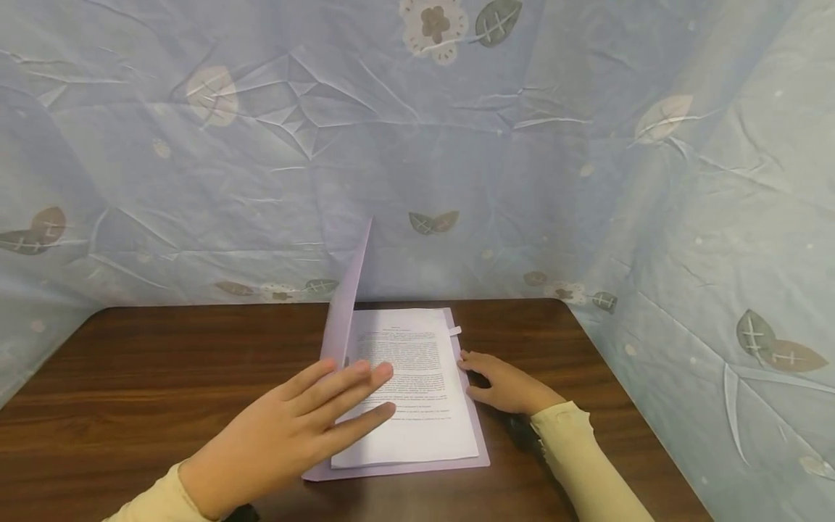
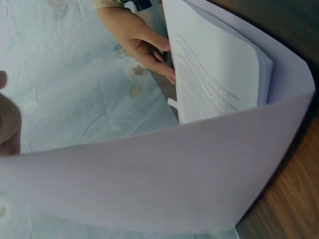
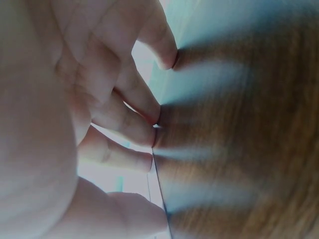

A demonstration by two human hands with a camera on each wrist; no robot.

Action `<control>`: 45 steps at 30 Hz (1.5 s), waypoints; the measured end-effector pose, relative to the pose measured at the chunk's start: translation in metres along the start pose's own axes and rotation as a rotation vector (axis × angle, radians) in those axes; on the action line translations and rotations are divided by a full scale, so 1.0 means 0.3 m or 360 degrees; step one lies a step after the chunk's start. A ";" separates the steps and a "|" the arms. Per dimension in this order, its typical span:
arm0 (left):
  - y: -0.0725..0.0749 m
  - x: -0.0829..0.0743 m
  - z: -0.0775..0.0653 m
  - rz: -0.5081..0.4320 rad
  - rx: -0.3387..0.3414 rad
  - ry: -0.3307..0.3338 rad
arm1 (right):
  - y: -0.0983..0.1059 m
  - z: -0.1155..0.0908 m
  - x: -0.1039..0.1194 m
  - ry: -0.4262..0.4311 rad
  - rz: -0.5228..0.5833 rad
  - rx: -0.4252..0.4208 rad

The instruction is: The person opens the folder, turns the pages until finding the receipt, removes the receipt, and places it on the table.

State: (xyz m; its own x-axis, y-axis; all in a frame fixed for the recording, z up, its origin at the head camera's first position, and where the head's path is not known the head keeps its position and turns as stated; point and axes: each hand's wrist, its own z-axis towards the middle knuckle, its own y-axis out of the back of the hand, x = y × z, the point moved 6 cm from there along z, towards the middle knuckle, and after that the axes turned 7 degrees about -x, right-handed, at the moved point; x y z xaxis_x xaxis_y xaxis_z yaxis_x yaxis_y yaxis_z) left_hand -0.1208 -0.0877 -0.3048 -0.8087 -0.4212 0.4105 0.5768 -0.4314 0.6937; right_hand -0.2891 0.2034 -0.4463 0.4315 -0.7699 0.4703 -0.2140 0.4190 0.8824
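A light purple folder [image 1: 484,453] lies on the table, its front cover [image 1: 342,312] standing nearly upright at the left. Inside rests a stack of printed paper [image 1: 407,442], text side up. In the head view my left hand [image 1: 274,431] has its fingers stretched out and overlaps the cover's lower part and the paper. Part of that hand shows at the left wrist view's edge, by the raised cover [image 2: 164,184]. My right hand [image 1: 509,382] rests its fingertips on the table along the folder's right edge, seen too in the right wrist view, fingers [image 3: 137,127] spread and slightly bent.
A small white tab [image 1: 454,330] sticks out from the folder's right side. The dark wooden table [image 1: 196,377] extends on both sides of it. Blue patterned cloth [image 1: 417,167] hangs behind and to the right. A dark strap [image 1: 522,433] is at my right wrist.
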 end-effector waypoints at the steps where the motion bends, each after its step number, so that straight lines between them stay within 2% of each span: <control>1: 0.001 0.002 -0.005 0.0027 0.0028 -0.0003 | -0.002 0.000 -0.001 0.0001 0.0002 -0.0001; 4: 0.007 0.008 -0.016 0.0109 0.0066 -0.0013 | -0.008 0.001 -0.004 0.0006 0.0005 -0.0003; 7: 0.023 0.011 -0.020 0.0208 0.0062 0.0059 | -0.013 0.001 -0.003 0.0003 0.0014 0.0006; 10: 0.050 0.005 -0.017 0.0308 0.0000 0.0230 | -0.016 0.002 -0.003 0.0001 0.0018 0.0012; 12: 0.076 0.000 -0.012 0.0349 -0.0058 0.0390 | -0.015 0.005 -0.003 -0.0007 0.0015 0.0009; 14: 0.102 0.000 -0.012 0.0377 -0.0071 0.0565 | -0.012 0.007 -0.003 -0.0011 0.0001 0.0005; 17: 0.133 0.012 -0.026 0.0413 0.0017 0.0805 | -0.008 0.007 0.001 -0.0005 -0.0024 -0.0002; 19: 0.144 0.022 -0.045 0.0439 0.0125 0.0923 | -0.009 0.004 0.006 0.0004 -0.0022 0.0007; 21: 0.149 0.033 -0.069 0.0466 0.0200 0.0985 | -0.009 0.001 0.013 0.0020 0.0002 0.0015; 24: 0.145 0.053 -0.106 0.0494 0.0276 0.0997 | -0.010 -0.002 0.021 0.0017 0.0029 0.0028; 28: 0.122 0.081 -0.149 0.0566 0.0324 0.0949 | -0.010 -0.003 0.021 0.0004 0.0016 0.0019; 33: 0.067 0.112 -0.185 0.0654 0.0286 0.0972 | -0.007 -0.004 0.018 0.0005 0.0014 0.0015; 36: 0.024 0.139 -0.206 0.0641 0.0361 0.1090 | -0.009 -0.007 0.017 -0.0003 0.0017 0.0015; 40: -0.043 0.161 -0.248 0.0540 0.0603 0.1334 | -0.012 -0.014 0.016 0.0000 0.0017 0.0012; 43: -0.089 0.169 -0.286 0.0447 0.0739 0.1459 | -0.014 -0.016 0.015 0.0005 -0.0001 0.0009; 45: -0.113 0.177 -0.311 0.0387 0.0792 0.1515 | -0.015 -0.016 0.017 0.0007 -0.0009 0.0006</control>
State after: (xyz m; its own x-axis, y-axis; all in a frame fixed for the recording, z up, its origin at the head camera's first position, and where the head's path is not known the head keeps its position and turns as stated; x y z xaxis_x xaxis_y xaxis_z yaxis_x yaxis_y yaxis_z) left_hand -0.1726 -0.1699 -0.3617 -0.1372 -0.9862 0.0926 0.4250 0.0259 0.9048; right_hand -0.2819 0.1999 -0.4481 0.4363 -0.7703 0.4650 -0.2149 0.4126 0.8852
